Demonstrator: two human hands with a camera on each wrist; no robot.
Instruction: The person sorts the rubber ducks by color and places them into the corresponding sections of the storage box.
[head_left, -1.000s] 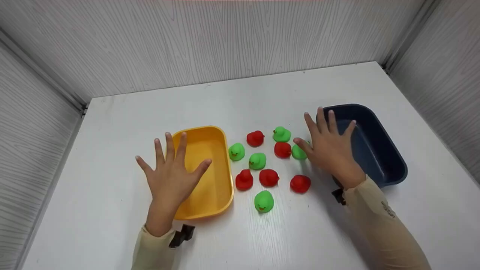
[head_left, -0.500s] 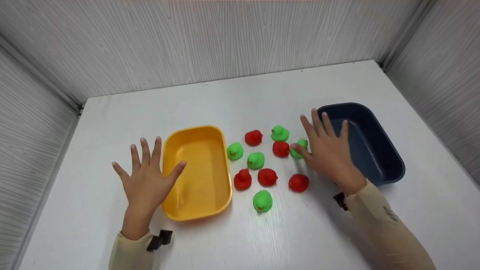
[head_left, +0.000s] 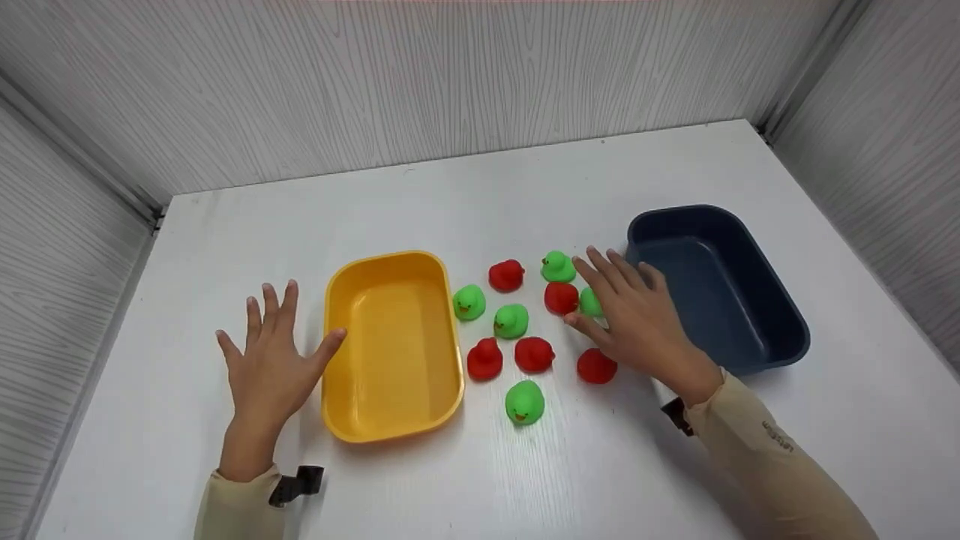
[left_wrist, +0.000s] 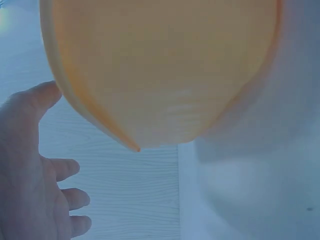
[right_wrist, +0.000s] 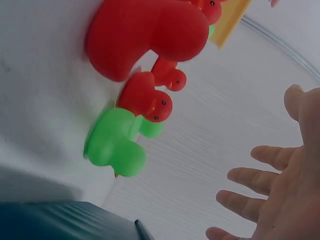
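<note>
My left hand (head_left: 266, 375) hovers with fingers spread at the left side of a yellow tub (head_left: 397, 352); its thumb reaches over the rim in the head view. My right hand (head_left: 637, 322), fingers extended and holding nothing, is above the ducks beside a dark blue tub (head_left: 720, 300). Between the tubs lie several red rubber ducks (head_left: 535, 354) and several green rubber ducks (head_left: 525, 403). Under the right hand, one green duck (head_left: 591, 301) and one red duck (head_left: 597, 366) are partly hidden. The right wrist view shows a red duck (right_wrist: 150, 32) and a green duck (right_wrist: 115, 142) close up.
All of it stands on a white table (head_left: 420, 487). A pale wood-grain panel (head_left: 450, 82) rises behind the table, with similar panels at left and right. A small black device (head_left: 296, 486) is strapped to the left wrist.
My left hand has moved left, off the yellow tub's interior. My right hand has shifted left and a little nearer, from the dark blue tub's rim toward the ducks. The ducks keep their places.
</note>
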